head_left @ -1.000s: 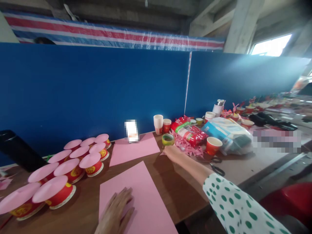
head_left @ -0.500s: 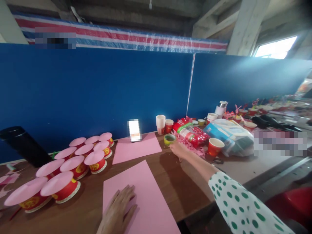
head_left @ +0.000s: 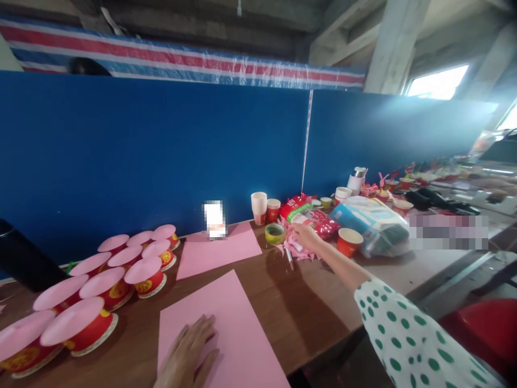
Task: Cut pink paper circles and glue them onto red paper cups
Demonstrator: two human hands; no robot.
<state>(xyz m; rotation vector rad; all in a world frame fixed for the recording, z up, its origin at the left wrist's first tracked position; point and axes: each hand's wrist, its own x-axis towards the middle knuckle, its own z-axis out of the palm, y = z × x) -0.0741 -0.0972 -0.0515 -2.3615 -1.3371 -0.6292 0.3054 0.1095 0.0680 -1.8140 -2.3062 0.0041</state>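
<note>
My left hand [head_left: 189,353] lies flat on a pink sheet of paper [head_left: 232,318], its fingers loosely spread. Stretched out to the right, my right hand [head_left: 306,236] is over a heap of pink paper scraps [head_left: 309,254], with its fingers curled; what they hold, if anything, is hidden. Just left of it sits a green-yellow roll of tape [head_left: 275,234]. A thin white pen-like stick [head_left: 290,260] is below my right fingers. Behind that hand lies a red plastic packet [head_left: 311,218]. Another pink sheet [head_left: 226,249] lies farther back.
Several red paper cups with pink discs on top [head_left: 95,323] stand at left beside a black bottle [head_left: 28,258]. Paper cups [head_left: 259,207] stand by the blue partition [head_left: 161,151]. An orange-red cup [head_left: 349,242] and a plastic bag [head_left: 374,229] are at right.
My right hand has moved from the tape roll rightward to over the pink scraps. The white stick shows more plainly. My left hand stays flat on the pink sheet. The view has shifted slightly right.
</note>
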